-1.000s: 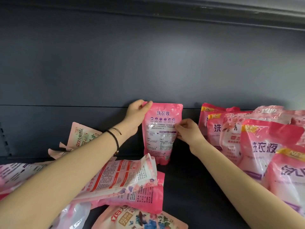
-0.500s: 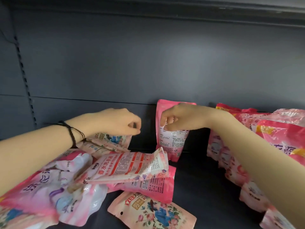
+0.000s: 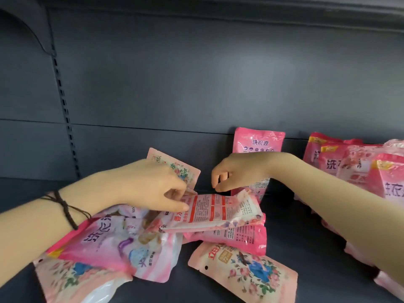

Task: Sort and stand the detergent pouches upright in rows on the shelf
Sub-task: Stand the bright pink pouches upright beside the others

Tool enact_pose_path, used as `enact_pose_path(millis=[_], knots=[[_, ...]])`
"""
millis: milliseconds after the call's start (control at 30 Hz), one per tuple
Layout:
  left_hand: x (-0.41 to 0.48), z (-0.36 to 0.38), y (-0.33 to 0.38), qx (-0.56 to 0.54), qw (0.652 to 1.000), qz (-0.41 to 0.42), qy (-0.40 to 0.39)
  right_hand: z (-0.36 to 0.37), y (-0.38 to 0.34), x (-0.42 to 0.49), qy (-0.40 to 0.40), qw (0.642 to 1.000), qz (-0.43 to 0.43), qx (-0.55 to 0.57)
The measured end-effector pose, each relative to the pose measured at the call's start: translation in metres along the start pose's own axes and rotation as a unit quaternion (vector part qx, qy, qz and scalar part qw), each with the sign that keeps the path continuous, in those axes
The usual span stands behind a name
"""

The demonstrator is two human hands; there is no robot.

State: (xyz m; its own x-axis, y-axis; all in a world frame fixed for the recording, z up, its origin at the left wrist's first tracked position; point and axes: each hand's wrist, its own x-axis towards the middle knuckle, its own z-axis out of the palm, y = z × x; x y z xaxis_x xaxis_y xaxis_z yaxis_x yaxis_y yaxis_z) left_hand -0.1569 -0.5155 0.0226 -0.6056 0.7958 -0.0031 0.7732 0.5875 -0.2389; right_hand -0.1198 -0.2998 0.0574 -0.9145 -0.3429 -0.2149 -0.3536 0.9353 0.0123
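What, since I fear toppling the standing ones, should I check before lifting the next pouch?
1. Left hand grips top pouch: cannot tell; fingers at its edge, blurred.
2. Right hand free: ok, holds nothing.
3. Standing pouch upright at the back: ok.
4. Floral pouch stood up: not ok, lies flat.
5. Pile sorted: not ok, pouches overlap.

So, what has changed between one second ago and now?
Both hands let go of the upright pink pouch and came forward to the pile. The left hand touches the top lying pouch at its edge; a grip is unclear. The right hand hovers above it, holding nothing. The upright pouch and the row on the right stayed as they were.
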Motion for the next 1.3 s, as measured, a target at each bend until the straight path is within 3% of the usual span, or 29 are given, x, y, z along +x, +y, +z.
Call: enact_pose_path(millis=[133,267,500,600,700,767,867,967,1033,1100,1300], knots=[[-0.014,0.010,-0.014,-0.053,0.998,-0.041,0.020,0.014,-0.011,0.044,-0.005,0.995,0.062,0.083],[-0.014,0.023,-0.021,-0.124,0.986,-0.099,0.046,0.027,-0.013,0.076,-0.083,0.960,0.136,0.232],[-0.009,0.039,-0.032,-0.271,0.950,-0.146,0.048,0.035,-0.012,0.077,-0.116,0.908,0.127,0.383],[-0.005,0.042,-0.031,-0.300,0.939,-0.160,0.053,0.035,-0.015,0.070,-0.090,0.914,0.122,0.377],[-0.003,0.041,-0.033,-0.346,0.916,-0.181,0.086,0.024,-0.014,0.055,0.002,0.924,0.108,0.366],[-0.001,0.038,-0.034,-0.428,0.876,-0.192,0.116,0.018,-0.010,0.038,0.095,0.902,0.097,0.411],[0.001,0.028,-0.026,-0.582,0.771,-0.215,0.145,0.019,0.001,0.012,0.223,0.849,0.077,0.473],[0.006,0.024,-0.016,-0.726,0.630,-0.213,0.173,0.023,0.009,-0.007,0.336,0.745,0.061,0.573],[0.017,0.016,0.001,-0.791,0.564,-0.191,0.140,0.021,0.017,-0.018,0.393,0.678,0.044,0.620],[0.035,0.002,0.027,-0.821,0.540,-0.143,0.118,0.015,0.024,-0.028,0.450,0.655,0.035,0.606],[0.103,-0.031,0.078,-0.818,0.523,-0.074,0.227,0.014,0.042,-0.050,0.593,0.633,0.041,0.496]])
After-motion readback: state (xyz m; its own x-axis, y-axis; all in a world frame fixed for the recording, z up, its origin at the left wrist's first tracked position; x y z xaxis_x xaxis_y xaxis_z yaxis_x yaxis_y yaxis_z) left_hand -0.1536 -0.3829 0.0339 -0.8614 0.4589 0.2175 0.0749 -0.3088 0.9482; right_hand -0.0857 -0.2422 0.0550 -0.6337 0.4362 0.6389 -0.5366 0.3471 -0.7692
